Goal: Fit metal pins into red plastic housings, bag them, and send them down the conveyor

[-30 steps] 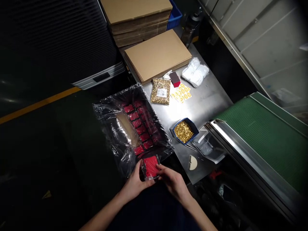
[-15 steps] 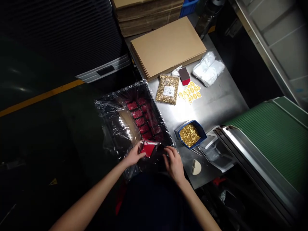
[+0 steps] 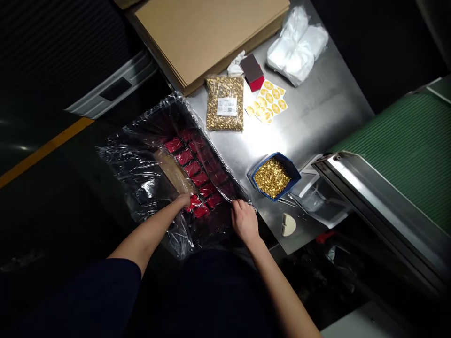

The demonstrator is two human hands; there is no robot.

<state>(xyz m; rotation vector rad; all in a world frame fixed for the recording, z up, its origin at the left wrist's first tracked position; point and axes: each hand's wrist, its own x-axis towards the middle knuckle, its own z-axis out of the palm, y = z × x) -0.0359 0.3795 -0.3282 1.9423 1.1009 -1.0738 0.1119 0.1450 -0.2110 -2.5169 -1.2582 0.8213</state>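
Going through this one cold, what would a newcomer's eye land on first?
Probably the shiny gold pieces in the blue container, on the brightly lit metal table. Next, the red packets inside the plastic-lined bin, with the left hand beside them and the right hand at the bin's table-side rim.

A dark, finely ribbed panel (image 3: pixel 63 51) with a pale lower frame (image 3: pixel 105 89) stands at the far left, over a dark green floor (image 3: pixel 73 159) crossed by a yellow stripe (image 3: pixel 45 152). A bare-metal table (image 3: pixel 327 89) runs from far to near, light glaring in a white patch on its top. On the right, a green ribbed conveyor belt (image 3: pixel 398 136) sits behind a shiny metal rail (image 3: pixel 377 197), with deep shadow beyond.
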